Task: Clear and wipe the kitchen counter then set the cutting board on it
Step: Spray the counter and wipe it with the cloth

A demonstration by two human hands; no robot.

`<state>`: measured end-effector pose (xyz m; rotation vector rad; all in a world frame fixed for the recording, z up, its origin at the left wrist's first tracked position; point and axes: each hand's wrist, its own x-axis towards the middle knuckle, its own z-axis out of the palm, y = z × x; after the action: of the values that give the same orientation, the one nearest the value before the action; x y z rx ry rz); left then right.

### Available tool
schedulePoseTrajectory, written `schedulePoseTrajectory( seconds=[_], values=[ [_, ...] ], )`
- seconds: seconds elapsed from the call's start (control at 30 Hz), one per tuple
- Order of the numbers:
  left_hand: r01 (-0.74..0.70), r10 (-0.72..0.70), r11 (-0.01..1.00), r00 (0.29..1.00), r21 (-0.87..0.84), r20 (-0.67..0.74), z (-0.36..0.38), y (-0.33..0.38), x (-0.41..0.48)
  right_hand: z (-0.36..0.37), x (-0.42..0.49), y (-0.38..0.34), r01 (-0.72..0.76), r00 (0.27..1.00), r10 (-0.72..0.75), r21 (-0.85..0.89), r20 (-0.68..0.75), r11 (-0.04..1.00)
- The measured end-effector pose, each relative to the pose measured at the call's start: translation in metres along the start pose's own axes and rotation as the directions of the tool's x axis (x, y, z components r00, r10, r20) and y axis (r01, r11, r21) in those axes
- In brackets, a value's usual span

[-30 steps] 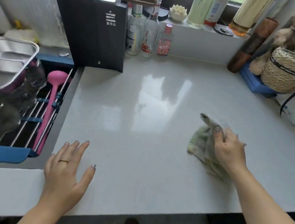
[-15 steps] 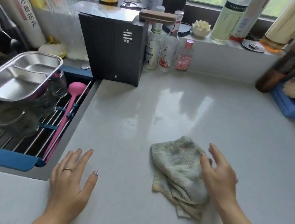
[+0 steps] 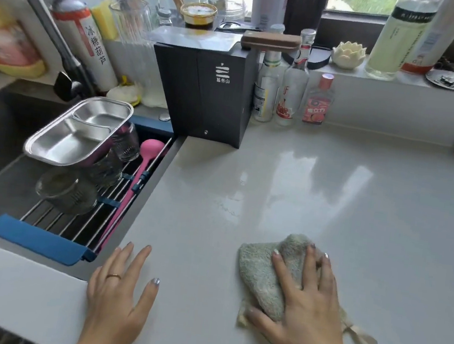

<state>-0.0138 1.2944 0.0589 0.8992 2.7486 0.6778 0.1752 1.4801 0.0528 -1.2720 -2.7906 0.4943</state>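
Observation:
A crumpled grey-green cloth (image 3: pixel 261 272) lies on the pale glossy counter (image 3: pixel 343 207) near its front edge. My right hand (image 3: pixel 307 299) lies flat on top of the cloth with fingers spread, pressing it down. My left hand (image 3: pixel 118 292) rests palm down on the counter beside the sink corner, fingers straight, a ring on one finger. No cutting board can be made out for certain.
A black box (image 3: pixel 209 90) stands at the back by the sink, three small bottles (image 3: pixel 292 86) beside it. The sink rack (image 3: pixel 74 211) holds a steel tray (image 3: pixel 77 132), glasses and a pink utensil (image 3: pixel 140 173). Bottles and jars line the windowsill (image 3: pixel 400 78).
My right hand has slid the cloth leftward across the counter and now lies flat on top of it. The view has shifted left. My left hand stayed put.

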Motion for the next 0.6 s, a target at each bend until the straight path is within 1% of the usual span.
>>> schedulePoseTrajectory(
  seconds=[0.03,0.07,0.1,0.13,0.2,0.27,0.3,0.33,0.37,0.4,0.47,0.53,0.6],
  values=[
    [0.007,-0.007,1.000,1.000,0.001,-0.002,-0.001,0.000,0.001,-0.004,0.003,-0.004,0.001,0.999,0.001,0.030,-0.052,1.000],
    [0.012,-0.012,1.000,1.000,-0.001,-0.005,-0.001,0.000,0.002,-0.005,0.007,-0.004,0.003,0.990,0.010,0.088,-0.144,0.996],
    [0.015,-0.015,1.000,1.000,-0.007,-0.008,-0.001,0.000,0.004,-0.007,0.013,-0.002,-0.003,0.972,0.036,0.143,-0.234,0.990],
    [0.016,-0.016,1.000,1.000,-0.015,-0.009,-0.001,-0.001,0.005,-0.012,0.022,0.003,-0.035,0.958,0.089,0.198,-0.272,0.980],
    [0.002,-0.003,0.999,1.000,-0.033,-0.011,-0.002,-0.002,0.009,-0.026,0.051,0.026,-0.114,0.940,0.195,0.280,-0.281,0.953],
    [-0.018,0.017,0.999,1.000,-0.051,-0.015,-0.003,-0.005,0.015,-0.042,0.090,0.053,-0.261,0.898,0.350,0.319,-0.267,0.911],
    [-0.022,0.021,0.998,1.000,-0.059,-0.013,-0.004,-0.008,0.019,-0.049,0.109,0.061,-0.345,0.876,0.420,0.300,-0.236,0.889],
    [-0.022,0.022,0.998,1.000,-0.065,-0.005,-0.005,-0.011,0.023,-0.051,0.127,0.061,-0.407,0.868,0.454,0.238,-0.199,0.882],
    [-0.022,0.022,0.997,1.000,-0.068,0.004,-0.006,-0.015,0.026,-0.048,0.141,0.054,-0.435,0.875,0.456,0.153,-0.160,0.888],
    [-0.023,0.024,0.997,1.000,-0.071,0.012,-0.006,-0.017,0.029,-0.043,0.153,0.040,-0.424,0.893,0.432,0.088,-0.130,0.902],
    [-0.027,0.029,0.997,0.999,-0.075,0.027,-0.008,-0.022,0.034,-0.027,0.165,-0.004,-0.318,0.939,0.324,0.068,-0.112,0.946],
    [-0.025,0.029,0.997,0.998,-0.074,0.048,-0.009,-0.026,0.039,-0.006,0.155,-0.054,-0.152,0.980,0.161,0.080,-0.117,0.985],
    [-0.038,0.043,0.996,0.997,-0.082,0.060,-0.012,-0.029,0.043,0.015,0.130,-0.099,0.049,0.994,-0.039,0.096,-0.107,0.994]
  ],
)
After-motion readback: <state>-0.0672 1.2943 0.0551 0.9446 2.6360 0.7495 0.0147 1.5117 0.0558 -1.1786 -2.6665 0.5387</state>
